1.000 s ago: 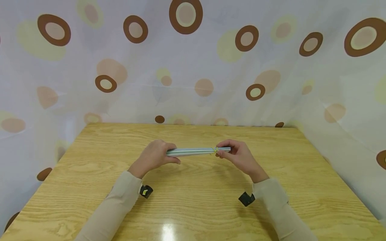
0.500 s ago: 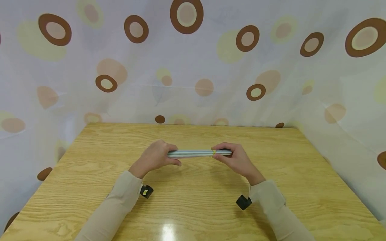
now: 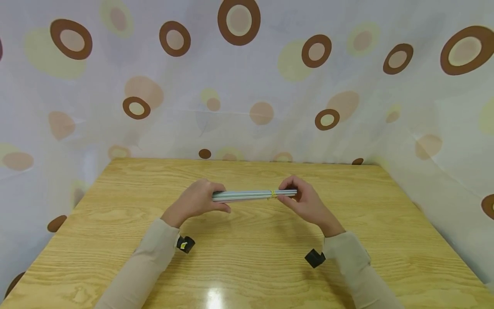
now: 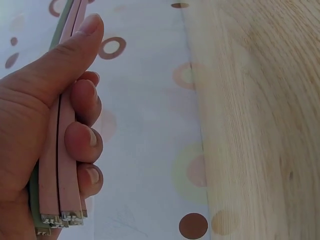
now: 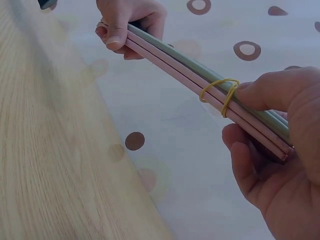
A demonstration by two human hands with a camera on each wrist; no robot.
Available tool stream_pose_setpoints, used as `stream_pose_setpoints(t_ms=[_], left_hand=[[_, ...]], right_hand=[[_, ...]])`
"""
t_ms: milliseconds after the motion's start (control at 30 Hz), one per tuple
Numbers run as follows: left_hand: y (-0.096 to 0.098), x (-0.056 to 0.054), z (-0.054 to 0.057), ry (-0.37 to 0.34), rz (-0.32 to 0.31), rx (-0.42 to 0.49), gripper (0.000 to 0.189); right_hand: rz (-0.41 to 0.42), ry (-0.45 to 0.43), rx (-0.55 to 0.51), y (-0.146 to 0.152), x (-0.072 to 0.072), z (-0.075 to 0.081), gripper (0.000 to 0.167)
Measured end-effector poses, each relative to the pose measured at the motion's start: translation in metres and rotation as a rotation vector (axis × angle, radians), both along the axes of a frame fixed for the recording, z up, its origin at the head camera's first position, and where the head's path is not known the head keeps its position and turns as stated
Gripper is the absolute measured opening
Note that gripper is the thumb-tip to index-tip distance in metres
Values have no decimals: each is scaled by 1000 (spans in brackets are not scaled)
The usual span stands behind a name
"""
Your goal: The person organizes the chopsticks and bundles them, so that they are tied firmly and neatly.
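Observation:
A bundle of pastel chopsticks [image 3: 243,196] is held level above the table between both hands. My left hand [image 3: 197,197] grips one end, its fingers curled round the bundle in the left wrist view, where pink and green chopsticks [image 4: 49,175] show silvery tips at the bottom. Near the other end a yellow rubber band [image 5: 227,97] circles the bundle in loose loops. My right hand [image 3: 308,204] holds that end, the thumb on a green chopstick and touching the band, the fingers bent underneath. The palm partly hides the chopsticks' ends there.
Below the hands spreads a light wooden table [image 3: 247,257]. A white curtain [image 3: 239,81] with brown and beige circles hangs behind it and along both sides. Small black devices sit at the left wrist [image 3: 186,244] and right wrist [image 3: 314,258].
My right hand shifted slightly left and toward me, then back right, its fingers moving about the rubber band. My left hand stayed nearly still on the chopsticks.

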State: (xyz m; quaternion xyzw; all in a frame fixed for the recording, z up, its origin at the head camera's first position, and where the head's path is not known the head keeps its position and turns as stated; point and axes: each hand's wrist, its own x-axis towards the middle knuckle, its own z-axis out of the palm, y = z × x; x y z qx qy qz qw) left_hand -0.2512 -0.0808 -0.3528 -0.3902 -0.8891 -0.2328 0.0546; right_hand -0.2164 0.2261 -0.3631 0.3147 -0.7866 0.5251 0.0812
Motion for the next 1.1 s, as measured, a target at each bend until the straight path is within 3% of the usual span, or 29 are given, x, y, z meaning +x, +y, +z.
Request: stream_pose_setpoints(t_ms=[333,733,1100], left_hand=[[1,1,2,-58,-7,11,28],[3,0,1,-104,-54,41,27],[3,-3,0,-291,-96,91,26]], right_hand=[[-22,-22,-2,0,4,1,16],[-106,-126,1,-9,6,-1,25],[-51,-186,-89,-3,1,-4,28]])
